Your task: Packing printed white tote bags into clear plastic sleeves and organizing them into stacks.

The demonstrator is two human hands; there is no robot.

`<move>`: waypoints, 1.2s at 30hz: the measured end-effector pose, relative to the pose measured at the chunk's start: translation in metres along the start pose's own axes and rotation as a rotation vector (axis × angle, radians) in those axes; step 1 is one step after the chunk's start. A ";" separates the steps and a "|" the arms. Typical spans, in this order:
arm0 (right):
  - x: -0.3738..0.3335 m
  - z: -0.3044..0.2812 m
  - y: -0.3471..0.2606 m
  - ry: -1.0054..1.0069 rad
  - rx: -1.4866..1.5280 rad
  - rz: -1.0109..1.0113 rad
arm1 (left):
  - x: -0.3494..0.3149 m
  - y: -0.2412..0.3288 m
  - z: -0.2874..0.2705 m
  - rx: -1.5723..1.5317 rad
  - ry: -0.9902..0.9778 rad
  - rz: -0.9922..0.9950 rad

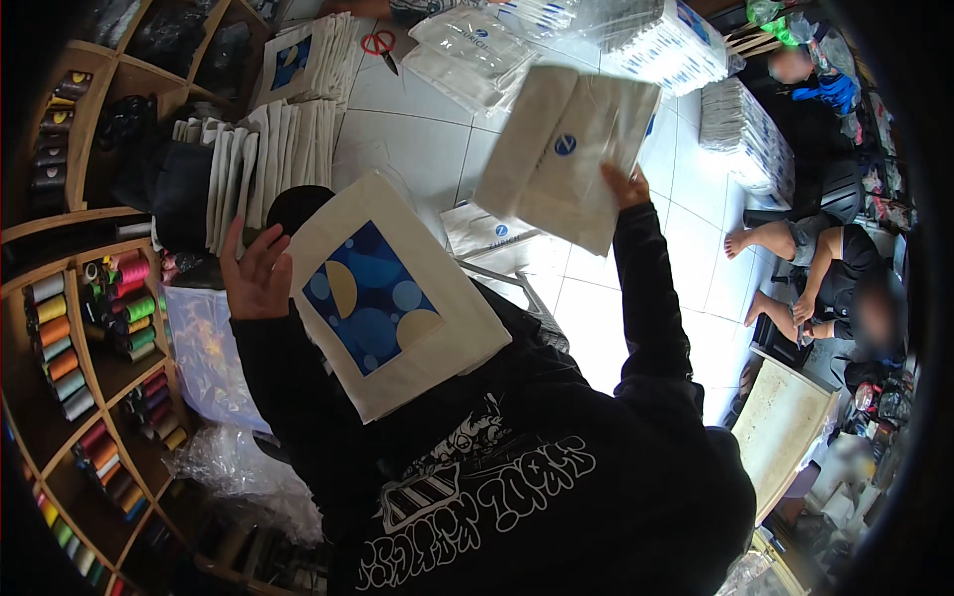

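Note:
My right hand (624, 186) is closed on the edge of a beige cloth bag (547, 164) with a small round blue emblem, holding it up over the white tiled floor. The bag is slightly blurred. My left hand (260, 268) is raised with its fingers apart and nothing in it, beside an upright row of folded cream cloth bags (268, 164). Across my lap lies another cream cloth bag (457, 343). It has a dark blue panel (373, 298) printed with lighter blue and yellow round shapes.
Red-handled scissors (379, 45) lie on the tiles near plastic-wrapped bags (472, 55). Tall stacks of packed bags (661, 45) stand behind. Wooden shelves (75, 253) with thread spools are at left, above crumpled clear plastic (248, 472). Another person (845, 278) sits at right.

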State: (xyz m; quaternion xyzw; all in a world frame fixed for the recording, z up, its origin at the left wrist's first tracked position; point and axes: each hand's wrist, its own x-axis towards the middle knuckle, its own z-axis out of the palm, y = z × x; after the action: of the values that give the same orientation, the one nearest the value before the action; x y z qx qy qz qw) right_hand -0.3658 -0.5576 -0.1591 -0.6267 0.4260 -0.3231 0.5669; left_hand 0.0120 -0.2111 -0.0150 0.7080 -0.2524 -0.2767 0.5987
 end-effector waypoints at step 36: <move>0.044 0.128 0.188 -1.481 -1.206 0.333 | -0.080 -0.043 -0.048 -0.153 0.180 -0.482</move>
State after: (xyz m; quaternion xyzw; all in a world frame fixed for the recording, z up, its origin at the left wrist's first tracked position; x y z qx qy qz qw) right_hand -0.2649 -0.5409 -0.3668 -0.7886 0.1381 0.5108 0.3131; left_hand -0.0115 -0.1155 -0.0437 0.7221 -0.0008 -0.3654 0.5874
